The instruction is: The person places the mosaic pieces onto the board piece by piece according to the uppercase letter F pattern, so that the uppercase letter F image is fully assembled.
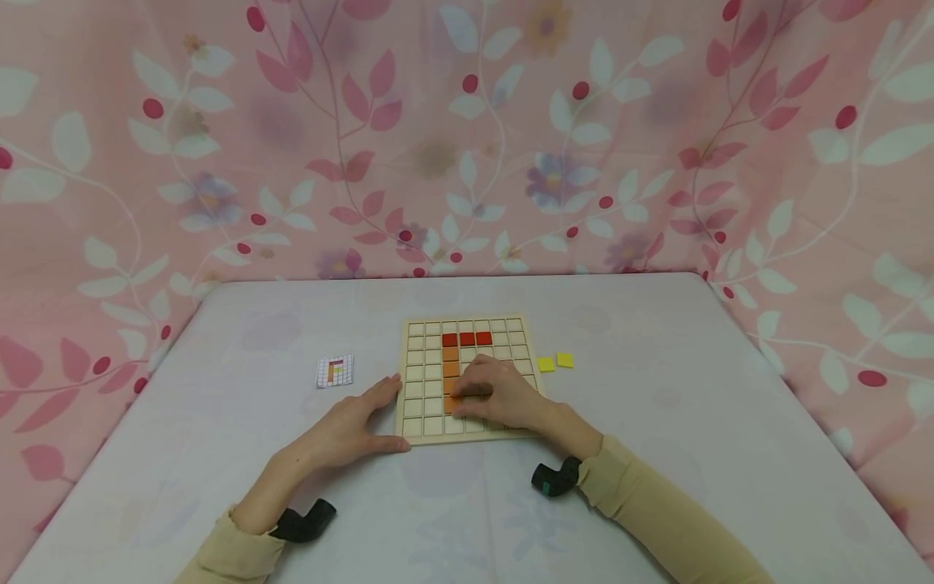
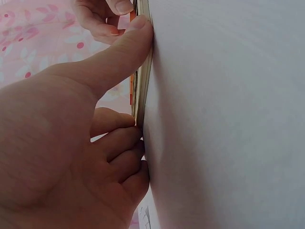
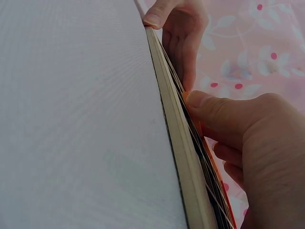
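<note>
A square wooden grid board (image 1: 424, 426) lies on the table. Three red tiles (image 1: 467, 339) form a row near its far side, and several orange tiles (image 1: 451, 369) run down a column from the left one. My right hand (image 1: 503, 395) reaches over the board, thumb and index finger pinching an orange tile (image 3: 185, 97) at the column's near end. The palm and curled fingers cover part of the grid. My left hand (image 1: 349, 428) rests at the board's near left corner, thumb on the near edge and fingers against the left side.
Two yellow tiles (image 1: 546, 365) lie just right of the board. A small card (image 1: 334, 371) printed with a coloured grid pattern lies to its left. The table (image 1: 657, 487) has a pale cloth; a pink floral curtain (image 1: 438, 162) hangs behind it.
</note>
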The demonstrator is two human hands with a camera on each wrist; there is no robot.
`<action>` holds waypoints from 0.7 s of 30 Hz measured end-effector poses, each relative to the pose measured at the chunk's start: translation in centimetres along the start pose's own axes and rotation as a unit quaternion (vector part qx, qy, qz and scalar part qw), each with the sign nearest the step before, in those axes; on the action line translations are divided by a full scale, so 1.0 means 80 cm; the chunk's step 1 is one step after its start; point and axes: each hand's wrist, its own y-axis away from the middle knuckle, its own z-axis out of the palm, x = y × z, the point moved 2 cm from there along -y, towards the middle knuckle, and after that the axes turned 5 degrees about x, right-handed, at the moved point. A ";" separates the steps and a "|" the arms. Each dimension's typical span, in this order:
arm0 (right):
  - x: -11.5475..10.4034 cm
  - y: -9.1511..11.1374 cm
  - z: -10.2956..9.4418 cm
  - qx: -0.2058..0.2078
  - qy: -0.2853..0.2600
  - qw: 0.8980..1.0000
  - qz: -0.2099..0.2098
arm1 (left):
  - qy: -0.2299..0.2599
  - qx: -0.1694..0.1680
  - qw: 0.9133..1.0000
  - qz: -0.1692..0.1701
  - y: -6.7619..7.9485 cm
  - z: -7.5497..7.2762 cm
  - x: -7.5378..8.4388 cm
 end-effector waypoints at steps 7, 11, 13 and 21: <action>0.000 0.000 0.001 -0.004 0.001 1.000 0.010 | 0.001 0.000 1.000 -0.001 0.000 0.000 0.001; 0.001 0.000 0.001 -0.004 0.001 1.000 0.012 | 0.001 0.000 1.000 -0.001 0.000 0.000 0.001; 0.002 0.001 0.001 -0.003 0.000 1.000 0.008 | 0.001 0.000 1.000 0.000 0.000 0.000 0.001; 0.002 0.001 0.001 -0.001 0.000 1.000 0.000 | 0.000 0.001 1.000 0.000 0.000 0.000 0.001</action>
